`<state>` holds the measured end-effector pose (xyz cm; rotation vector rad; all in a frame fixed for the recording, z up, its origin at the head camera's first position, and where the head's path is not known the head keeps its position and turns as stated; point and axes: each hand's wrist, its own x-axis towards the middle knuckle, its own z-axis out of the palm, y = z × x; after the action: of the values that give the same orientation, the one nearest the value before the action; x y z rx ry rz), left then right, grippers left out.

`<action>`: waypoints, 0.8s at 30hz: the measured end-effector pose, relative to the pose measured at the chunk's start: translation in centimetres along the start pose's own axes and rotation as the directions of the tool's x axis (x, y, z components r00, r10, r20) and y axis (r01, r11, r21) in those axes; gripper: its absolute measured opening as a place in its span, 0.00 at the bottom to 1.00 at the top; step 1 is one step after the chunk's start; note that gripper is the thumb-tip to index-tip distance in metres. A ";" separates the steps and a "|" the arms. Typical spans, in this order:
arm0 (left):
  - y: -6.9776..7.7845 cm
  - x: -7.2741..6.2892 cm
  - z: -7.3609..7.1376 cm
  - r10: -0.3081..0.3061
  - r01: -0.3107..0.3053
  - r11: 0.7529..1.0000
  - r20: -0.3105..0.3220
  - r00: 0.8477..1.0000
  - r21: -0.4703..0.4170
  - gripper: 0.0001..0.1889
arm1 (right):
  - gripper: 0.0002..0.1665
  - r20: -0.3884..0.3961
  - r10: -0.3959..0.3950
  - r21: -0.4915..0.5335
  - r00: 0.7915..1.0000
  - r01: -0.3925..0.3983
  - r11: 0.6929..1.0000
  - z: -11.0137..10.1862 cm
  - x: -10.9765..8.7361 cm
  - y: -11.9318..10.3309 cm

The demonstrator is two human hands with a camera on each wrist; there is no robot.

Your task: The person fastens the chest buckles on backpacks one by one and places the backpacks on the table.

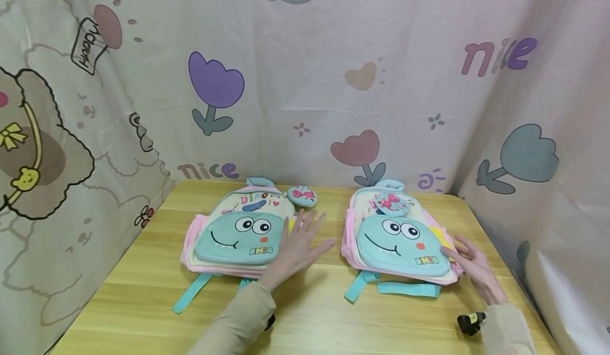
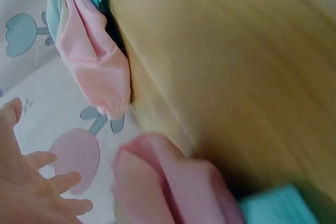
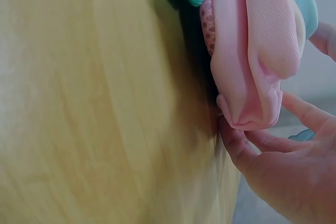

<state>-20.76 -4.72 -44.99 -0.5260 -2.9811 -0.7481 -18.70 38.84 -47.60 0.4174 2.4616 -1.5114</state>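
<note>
Two matching children's backpacks lie face up, side by side on the table: the left backpack and the right backpack. Each has a mint dinosaur-face pocket, pink sides and mint straps. My left hand is spread over the right edge of the left backpack, partly covering its yellow trim. In the left wrist view its fingers are apart and hold nothing. My right hand is at the right backpack's lower right side. In the right wrist view, loosely extended fingers touch around the pink side pocket.
A round mint tag hangs off the left backpack; another tag lies on the right one. The wooden table ends at a printed curtain. A small black device sits by my right sleeve.
</note>
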 end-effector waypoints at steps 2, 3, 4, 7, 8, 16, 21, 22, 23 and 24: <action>0.5 0.6 0.4 0.009 -0.008 1.000 0.025 1.000 -0.026 0.39 | 0.57 0.004 -0.003 0.005 1.000 0.003 1.000 0.0 0.1 0.1; 0.7 1.0 0.7 0.015 -0.014 0.999 0.037 0.999 -0.031 0.39 | 0.57 0.005 -0.002 0.011 1.000 0.002 1.000 0.0 0.1 0.2; 0.9 1.3 0.9 0.025 -0.023 0.999 0.045 0.999 -0.042 0.38 | 0.57 0.007 -0.001 0.020 1.000 0.001 1.000 0.0 0.1 0.2; 1.4 2.2 1.5 0.050 -0.046 0.997 0.075 0.996 -0.060 0.37 | 0.57 0.015 0.005 0.047 1.000 -0.006 0.999 0.1 0.1 0.3; 1.6 2.5 1.7 0.056 -0.050 0.996 0.084 0.995 -0.074 0.37 | 0.57 0.016 0.008 0.049 1.000 -0.009 0.999 0.1 0.1 0.3; 3.0 4.2 2.9 0.117 -0.091 0.984 0.169 0.979 -0.152 0.35 | 0.56 0.024 -0.001 0.033 1.000 0.000 0.999 0.0 0.2 0.4; 3.6 4.9 3.4 0.131 -0.089 0.978 0.227 0.965 -0.188 0.34 | 0.56 0.035 0.005 0.030 0.999 -0.006 1.000 0.0 0.1 0.4; 3.7 5.0 3.5 0.129 -0.083 0.977 0.238 0.963 -0.197 0.34 | 0.56 0.039 0.011 0.034 0.999 -0.012 0.999 0.0 0.0 0.4; 3.8 5.1 3.6 0.129 -0.076 0.974 0.247 0.960 -0.214 0.33 | 0.56 0.040 0.017 0.036 0.999 -0.018 0.999 0.0 0.0 0.4; 3.8 5.1 3.7 0.135 -0.076 0.970 0.253 0.958 -0.229 0.33 | 0.57 0.043 0.022 0.044 0.999 -0.024 0.999 0.1 0.0 0.3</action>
<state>-24.09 1.75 -45.96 -0.8556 -3.0938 -1.0813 -18.59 38.93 -47.89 0.4163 2.3872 -1.5516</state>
